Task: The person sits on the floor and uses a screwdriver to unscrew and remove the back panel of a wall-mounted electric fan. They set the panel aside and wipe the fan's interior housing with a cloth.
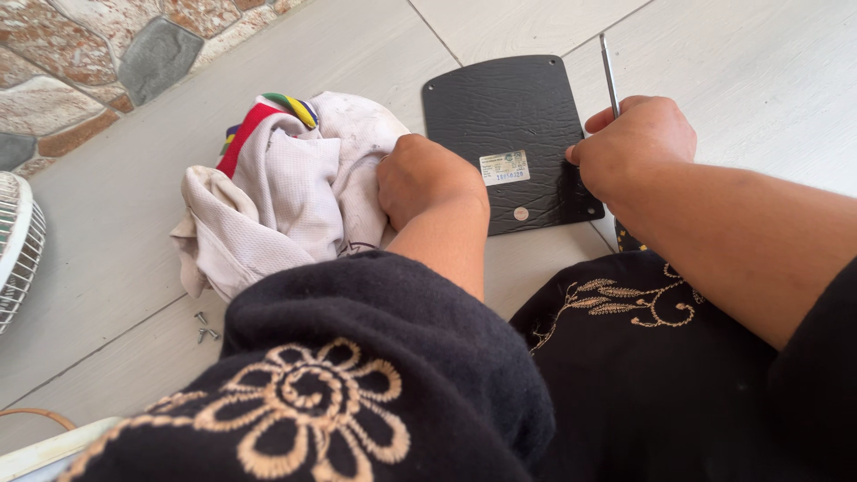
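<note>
My left hand (427, 178) is closed on a crumpled white cloth (286, 192) with red, yellow and blue trim, lying on the tiled floor. My right hand (636, 141) grips a thin metal screwdriver (609, 76), its shaft pointing away from me past a black textured plastic panel (509, 116). That panel lies flat between my hands and carries a small label sticker. My black sleeves with tan embroidery hide the near floor.
Three small loose screws (205, 328) lie on the floor left of my sleeve. A white fan grille (20, 245) sits at the left edge. A stone-patterned wall (80, 62) runs along the top left. Pale floor tiles (759, 54) extend to the right.
</note>
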